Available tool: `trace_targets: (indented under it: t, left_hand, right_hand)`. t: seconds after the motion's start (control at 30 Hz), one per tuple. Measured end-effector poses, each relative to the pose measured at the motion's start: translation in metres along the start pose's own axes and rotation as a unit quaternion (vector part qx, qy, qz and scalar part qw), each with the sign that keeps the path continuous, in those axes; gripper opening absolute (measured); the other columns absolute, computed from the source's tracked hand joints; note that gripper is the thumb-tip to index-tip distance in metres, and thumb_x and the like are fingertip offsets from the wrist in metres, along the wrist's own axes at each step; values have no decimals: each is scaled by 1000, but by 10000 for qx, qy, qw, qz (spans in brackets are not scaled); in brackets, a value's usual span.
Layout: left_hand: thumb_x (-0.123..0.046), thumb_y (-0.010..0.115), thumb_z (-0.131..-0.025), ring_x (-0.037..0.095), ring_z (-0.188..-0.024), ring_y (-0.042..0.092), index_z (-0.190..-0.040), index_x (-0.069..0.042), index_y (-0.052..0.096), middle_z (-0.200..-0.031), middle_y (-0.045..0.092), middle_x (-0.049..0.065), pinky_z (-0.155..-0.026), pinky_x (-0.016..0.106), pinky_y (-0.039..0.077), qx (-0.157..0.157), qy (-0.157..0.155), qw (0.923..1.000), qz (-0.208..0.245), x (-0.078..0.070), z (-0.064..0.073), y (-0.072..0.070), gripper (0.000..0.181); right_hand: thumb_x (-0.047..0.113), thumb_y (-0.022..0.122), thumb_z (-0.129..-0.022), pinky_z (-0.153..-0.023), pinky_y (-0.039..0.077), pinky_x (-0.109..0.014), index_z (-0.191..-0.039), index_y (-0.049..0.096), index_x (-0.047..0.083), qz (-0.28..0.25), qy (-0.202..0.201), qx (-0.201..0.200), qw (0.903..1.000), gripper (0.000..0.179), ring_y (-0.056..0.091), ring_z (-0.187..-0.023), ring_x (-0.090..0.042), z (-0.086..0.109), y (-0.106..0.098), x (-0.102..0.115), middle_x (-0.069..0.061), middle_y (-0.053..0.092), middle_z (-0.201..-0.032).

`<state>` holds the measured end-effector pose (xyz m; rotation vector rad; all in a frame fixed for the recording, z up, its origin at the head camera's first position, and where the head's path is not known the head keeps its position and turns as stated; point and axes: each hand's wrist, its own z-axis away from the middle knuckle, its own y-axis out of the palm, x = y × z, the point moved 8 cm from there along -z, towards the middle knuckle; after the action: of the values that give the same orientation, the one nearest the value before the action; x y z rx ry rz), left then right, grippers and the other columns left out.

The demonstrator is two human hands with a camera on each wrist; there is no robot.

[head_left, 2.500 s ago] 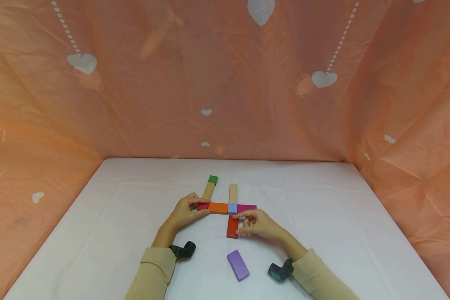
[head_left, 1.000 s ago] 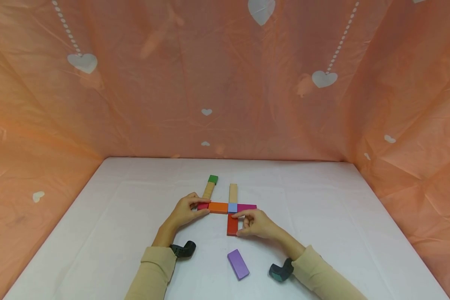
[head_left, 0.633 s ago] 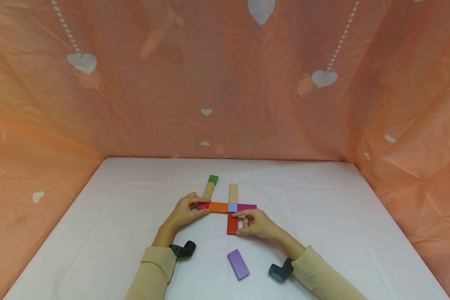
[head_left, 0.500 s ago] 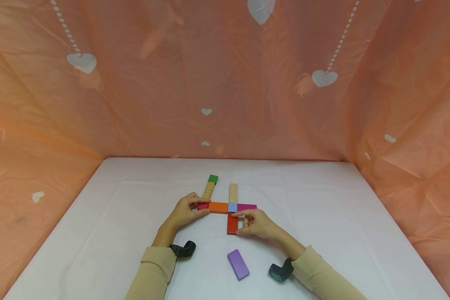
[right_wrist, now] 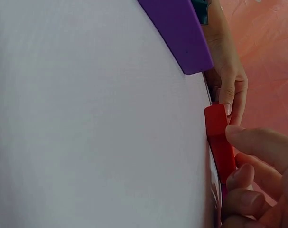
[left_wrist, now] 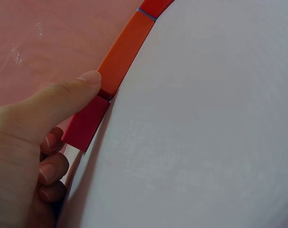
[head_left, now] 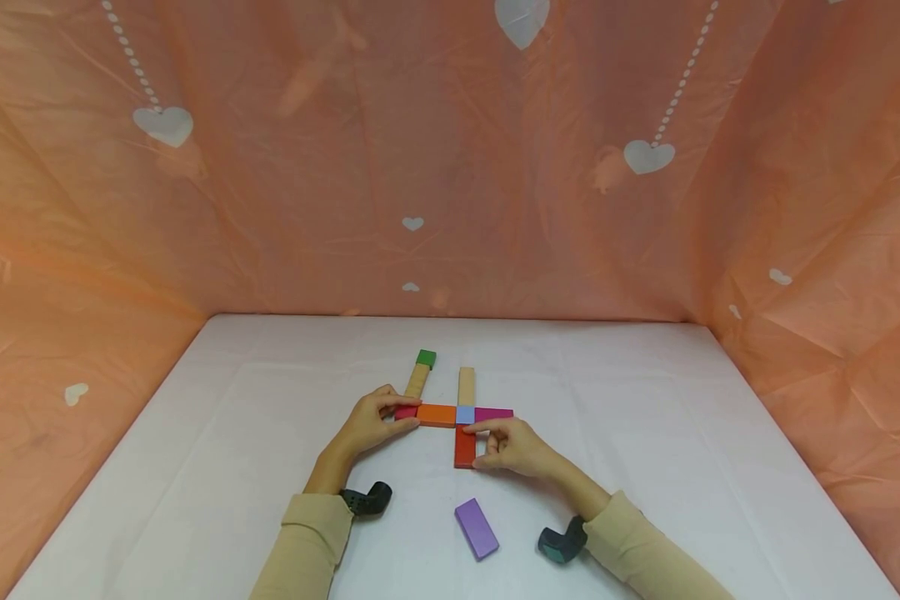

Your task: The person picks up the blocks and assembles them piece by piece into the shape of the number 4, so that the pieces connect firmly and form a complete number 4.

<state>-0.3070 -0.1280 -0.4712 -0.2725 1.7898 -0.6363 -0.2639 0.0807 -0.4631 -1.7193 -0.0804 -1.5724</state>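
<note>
My left hand [head_left: 367, 423] pinches a small crimson block [left_wrist: 87, 123] between thumb and finger, at the left end of a row of wooden blocks. The thumb also reaches the neighbouring orange block [head_left: 437, 416]. My right hand [head_left: 521, 447] grips a red block [head_left: 464, 450] by its two ends. That block lies flat, its far end against a light blue block [head_left: 465, 415]. A magenta block [head_left: 493, 413] extends the row to the right. Beyond the row lie a plain wood-coloured block [head_left: 467, 386] and a wood-coloured strip [head_left: 417, 380] tipped by a green block [head_left: 426, 358].
A purple block [head_left: 477, 529] lies apart, slanted, between my forearms and nearer to me. Everything rests on a white-covered table [head_left: 645, 400]. Orange cloth [head_left: 450, 167] with pale hearts stands behind and at both sides. Each wrist wears a dark camera.
With my right hand on it, the red block has slid a little away from me, closing the small gap to the light blue block. My left hand keeps its place on the crimson block.
</note>
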Motion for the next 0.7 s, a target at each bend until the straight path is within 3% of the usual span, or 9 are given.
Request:
trace_targets:
  t: [0.17, 0.43, 0.7]
  left_hand:
    - [-16, 80, -77, 7, -72, 38, -105, -7, 75, -76, 48, 6, -63, 17, 31, 5, 30, 10000, -2, -1, 0, 0, 29]
    - [-16, 80, -77, 7, -72, 38, -105, -7, 75, -76, 48, 6, -63, 18, 31, 1, 66, 10000, 8, -4, 1, -1, 30]
    - [-16, 80, -78, 7, -73, 38, -105, -6, 75, -77, 50, 7, -64, 18, 32, -10, 65, 10000, 23, -4, 1, -1, 29]
  right_hand:
    - [11, 75, -81, -56, 36, -15, -125, 61, -2, 24, 11, 34, 10000, 48, 43, -57, -2, 0, 0, -1, 1, 48, -62]
    - [9, 76, -80, -55, 35, -15, -125, 61, -3, 13, -58, -7, 10000, 48, 42, -57, -2, 0, 0, -1, -5, 49, -62]
    - [11, 76, -81, -56, 35, -15, -125, 62, -1, -56, 61, 20, 10000, 47, 42, -57, -3, 4, 0, 0, 0, 46, -62]
